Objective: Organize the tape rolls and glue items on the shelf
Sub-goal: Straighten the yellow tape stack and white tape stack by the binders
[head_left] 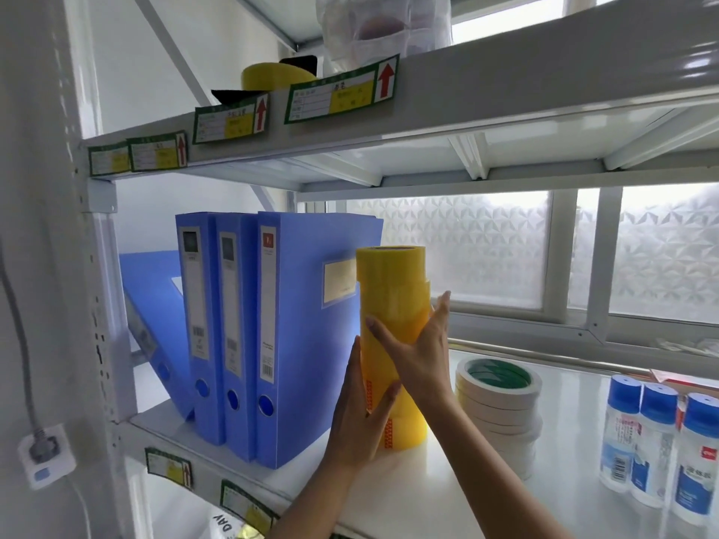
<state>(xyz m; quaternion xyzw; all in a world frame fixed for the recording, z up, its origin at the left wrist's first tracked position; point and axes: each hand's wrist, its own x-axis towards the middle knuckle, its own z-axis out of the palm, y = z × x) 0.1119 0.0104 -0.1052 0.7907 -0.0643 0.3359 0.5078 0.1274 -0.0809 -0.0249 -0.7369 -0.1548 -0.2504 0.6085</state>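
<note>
A tall stack of yellow tape rolls (391,289) stands on the white shelf (564,453), right beside the blue binders. My left hand (360,414) presses against the stack's lower left side, thumb across its front. My right hand (418,344) lies flat on the stack's right side, fingers spread. A shorter stack of white tape rolls (500,406) with a green core stands just to the right. Three clear glue bottles (657,449) with blue caps stand at the far right.
Three upright blue binders (272,336) and one leaning binder (151,305) fill the shelf's left. The upper shelf (505,72) carries a yellow tape roll (272,76), black items and wrapped rolls (381,29). A frosted window lies behind. A wall socket (44,453) hangs at left.
</note>
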